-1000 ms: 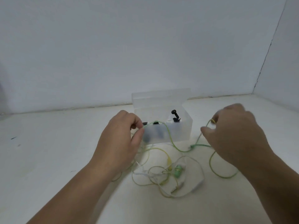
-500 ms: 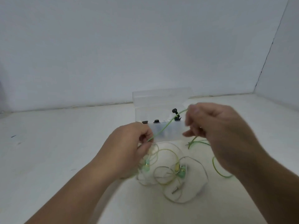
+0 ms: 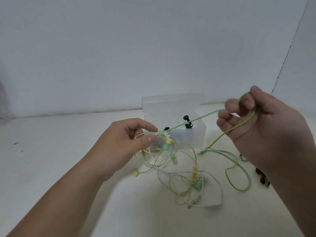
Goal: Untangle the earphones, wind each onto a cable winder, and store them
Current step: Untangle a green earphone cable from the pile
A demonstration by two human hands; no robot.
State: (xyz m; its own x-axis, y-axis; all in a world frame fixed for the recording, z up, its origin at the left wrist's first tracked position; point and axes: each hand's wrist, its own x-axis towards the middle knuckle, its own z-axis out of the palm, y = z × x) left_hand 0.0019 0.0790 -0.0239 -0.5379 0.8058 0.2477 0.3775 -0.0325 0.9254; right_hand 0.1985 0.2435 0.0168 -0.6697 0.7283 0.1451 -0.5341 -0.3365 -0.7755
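Note:
A tangle of green, yellow and white earphone cables hangs and lies on the white surface in front of me. My left hand pinches the knotted bunch of cables, lifted off the surface. My right hand is raised at the right, its fingers curled round a loop of the green cable, which runs taut to the left hand. Green and yellow earbuds dangle or rest in the tangle. Behind stands a clear plastic storage box with its lid up and black pieces inside.
A small dark object lies on the surface at the right, partly hidden by my right forearm. White walls close the back and right side. A loose green cable loop trails on the surface near the right wrist.
My right hand has risen and moved right, drawing the green cable out taut. My left hand has lifted the knotted bunch off the surface, and more of the tangle now hangs.

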